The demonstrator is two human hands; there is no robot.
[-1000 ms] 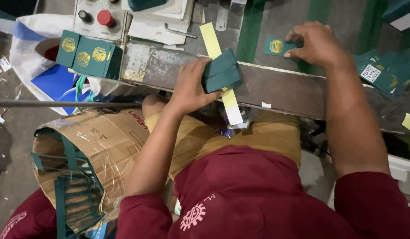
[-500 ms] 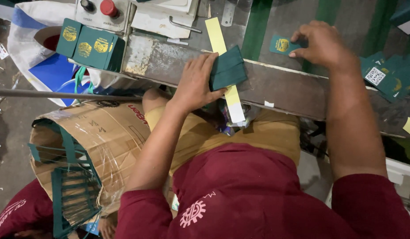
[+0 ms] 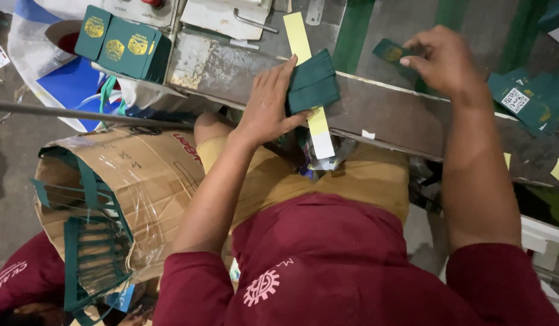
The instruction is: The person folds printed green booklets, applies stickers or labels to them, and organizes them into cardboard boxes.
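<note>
My left hand (image 3: 268,102) grips a stack of flat dark green cartons (image 3: 313,82) at the near edge of a worn metal bench (image 3: 382,115), over a long yellow paper strip (image 3: 311,84). Further right on the bench, my right hand (image 3: 443,59) rests its fingertips on a single small green carton with a gold emblem (image 3: 389,51). I sit in a maroon shirt with tan trousers under the bench.
Upright green boxes with gold emblems (image 3: 123,43) stand at the back left. More flat green cartons (image 3: 527,99) lie at the right. A cardboard box wrapped in plastic with green strapping (image 3: 110,199) sits on the floor at my left, under a thin metal rod (image 3: 80,113).
My right hand has slid the small green carton a little along the bench. My left hand keeps the stack in the same place. The camera moved closer.
</note>
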